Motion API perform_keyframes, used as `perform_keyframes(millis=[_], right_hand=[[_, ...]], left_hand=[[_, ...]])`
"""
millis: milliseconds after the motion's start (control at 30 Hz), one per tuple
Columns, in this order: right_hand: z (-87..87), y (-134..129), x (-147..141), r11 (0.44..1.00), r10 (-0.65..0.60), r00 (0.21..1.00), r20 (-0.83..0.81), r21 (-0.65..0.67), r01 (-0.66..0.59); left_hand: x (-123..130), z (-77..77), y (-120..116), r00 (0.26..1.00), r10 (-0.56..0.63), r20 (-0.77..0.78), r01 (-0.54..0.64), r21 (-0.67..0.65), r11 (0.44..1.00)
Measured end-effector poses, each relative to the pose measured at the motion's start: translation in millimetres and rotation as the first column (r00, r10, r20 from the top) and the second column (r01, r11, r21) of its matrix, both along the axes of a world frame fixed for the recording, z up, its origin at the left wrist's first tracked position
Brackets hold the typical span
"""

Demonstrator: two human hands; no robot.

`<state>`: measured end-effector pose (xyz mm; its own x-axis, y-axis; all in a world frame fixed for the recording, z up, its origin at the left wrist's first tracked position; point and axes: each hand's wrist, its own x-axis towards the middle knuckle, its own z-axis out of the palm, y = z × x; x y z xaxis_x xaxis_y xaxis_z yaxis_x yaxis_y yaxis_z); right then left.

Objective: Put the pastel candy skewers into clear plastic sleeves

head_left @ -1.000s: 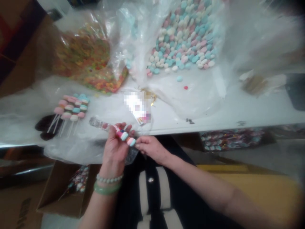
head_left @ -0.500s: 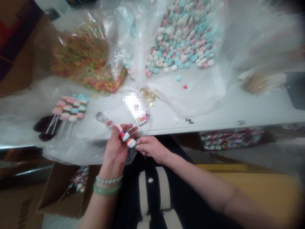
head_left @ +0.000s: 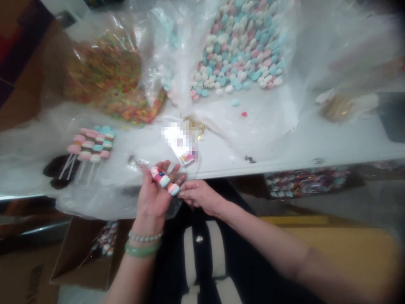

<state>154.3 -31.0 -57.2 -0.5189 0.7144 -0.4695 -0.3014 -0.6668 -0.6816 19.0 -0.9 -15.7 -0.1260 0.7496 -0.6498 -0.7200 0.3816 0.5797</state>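
The left hand (head_left: 152,196) lay palm up, its fingers (head_left: 169,169) spread and slightly curled, and it carried a candy skewer (head_left: 164,180) across the fingers above the palm. The skewer consisted of rounded, soft-surfaced pieces in pink, white and pale blue, set in a line. The right hand (head_left: 199,196) was held just beside it, its fingers (head_left: 186,188) pressed together, with the tips at the skewer's lower end piece and apparently pinching it. A beaded bracelet (head_left: 145,236) and a smooth green bangle (head_left: 142,249) encircled the left wrist. Below the hands, an open cardboard box (head_left: 82,270) held wrapped sticks of candy (head_left: 106,238). A translucent plastic sheet (head_left: 95,202) overhung the edge of the white bench (head_left: 221,166). On the sheet, finished skewers (head_left: 90,145) lay side by side, with thin white sticks pointing toward the person. Farther back were a crinkled clear bag of small multicoloured candy (head_left: 107,80) and a heap of oval pastel candies (head_left: 236,55). A pixelated card (head_left: 179,141) lay between them and the hands, touching a tangle of gold ties (head_left: 194,124).
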Motion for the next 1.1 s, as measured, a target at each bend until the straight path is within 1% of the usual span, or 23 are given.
perform_keyframes(millis=[100,200,300,367,433,500,567,600,667,700,733,800,833,867,900,933,967,1033,1067,1100], right_hand=[[-2.4,1.6,0.9,0.999,0.037,0.999,-0.02,-0.025,-0.037],[-4.9,2.0,1.3,0.997,0.056,0.997,-0.052,-0.053,-0.059],[-6.6,1.8,2.7,0.996,0.022,0.995,-0.102,-0.082,-0.03],[-6.8,2.2,4.8,0.996,-0.009,0.99,-0.143,-0.091,-0.004],[-6.5,3.5,7.4,0.996,-0.036,0.983,-0.179,-0.089,0.02],[-6.2,5.1,9.5,0.996,-0.06,0.98,-0.189,-0.076,0.047],[-6.1,6.2,10.5,0.998,-0.067,0.987,-0.143,-0.028,0.063],[-6.1,6.3,10.8,0.998,-0.067,0.994,-0.089,0.015,0.069],[-5.7,5.3,11.4,0.983,-0.1,0.989,0.107,0.162,0.082],[-5.2,4.3,12.1,0.961,-0.141,0.96,0.241,0.267,0.074],[-4.4,3.0,13.0,0.925,-0.192,0.906,0.378,0.379,0.038],[-1.7,0.1,15.5,0.821,-0.283,0.764,0.58,0.558,-0.12],[-0.1,-1.3,16.7,0.767,-0.305,0.71,0.634,0.606,-0.212],[1.5,-2.4,17.7,0.724,-0.307,0.682,0.664,0.628,-0.286],[2.8,-3.2,18.3,0.701,-0.3,0.674,0.674,0.636,-0.323],[3.6,-3.7,18.4,0.702,-0.29,0.684,0.669,0.635,-0.323],[3.8,-3.8,18.2,0.726,-0.28,0.704,0.652,0.624,-0.29],[2.3,-3.2,16.8,0.796,-0.269,0.76,0.592,0.581,-0.171],[1.0,-2.8,15.9,0.819,-0.27,0.789,0.552,0.562,-0.113],[-0.3,-2.4,15.1,0.83,-0.273,0.816,0.509,0.554,-0.068]], left_hand=[[-0.8,1.1,-0.7,0.999,-0.036,0.03,0.036,-0.009,0.999],[-0.3,-0.5,-2.5,0.998,-0.069,-0.005,0.069,0.02,0.997],[0.6,-4.1,-4.3,0.987,-0.119,-0.11,0.129,0.083,0.988],[0.2,-6.0,-4.6,0.974,-0.15,-0.17,0.168,0.1,0.981],[-1.7,-6.7,-3.8,0.969,-0.164,-0.182,0.183,0.088,0.979],[-4.9,-6.6,-2.2,0.972,-0.169,-0.161,0.179,0.049,0.983],[-8.5,-6.6,-0.9,0.976,-0.167,-0.137,0.17,0.013,0.985],[-9.8,-7.1,-0.8,0.979,-0.159,-0.13,0.162,0.01,0.987],[-10.7,-9.3,-1.6,0.983,-0.131,-0.13,0.136,0.031,0.99],[-10.1,-10.9,-2.6,0.984,-0.11,-0.141,0.119,0.054,0.991],[-8.8,-12.6,-3.8,0.983,-0.091,-0.158,0.104,0.078,0.992],[-5.0,-15.6,-6.2,0.978,-0.057,-0.201,0.082,0.12,0.989],[-3.1,-16.7,-7.1,0.974,-0.041,-0.224,0.073,0.134,0.988],[-1.6,-17.5,-7.7,0.969,-0.03,-0.244,0.066,0.141,0.988],[-0.6,-17.8,-8.0,0.966,-0.024,-0.258,0.063,0.143,0.988],[-0.4,-17.8,-7.9,0.964,-0.024,-0.264,0.064,0.142,0.988],[-0.9,-17.5,-7.5,0.964,-0.033,-0.262,0.07,0.136,0.988],[-3.8,-15.9,-6.3,0.97,-0.076,-0.232,0.103,0.107,0.989],[-5.9,-14.7,-5.7,0.973,-0.102,-0.207,0.122,0.087,0.989],[-8.1,-13.4,-5.0,0.976,-0.123,-0.182,0.137,0.069,0.988]])
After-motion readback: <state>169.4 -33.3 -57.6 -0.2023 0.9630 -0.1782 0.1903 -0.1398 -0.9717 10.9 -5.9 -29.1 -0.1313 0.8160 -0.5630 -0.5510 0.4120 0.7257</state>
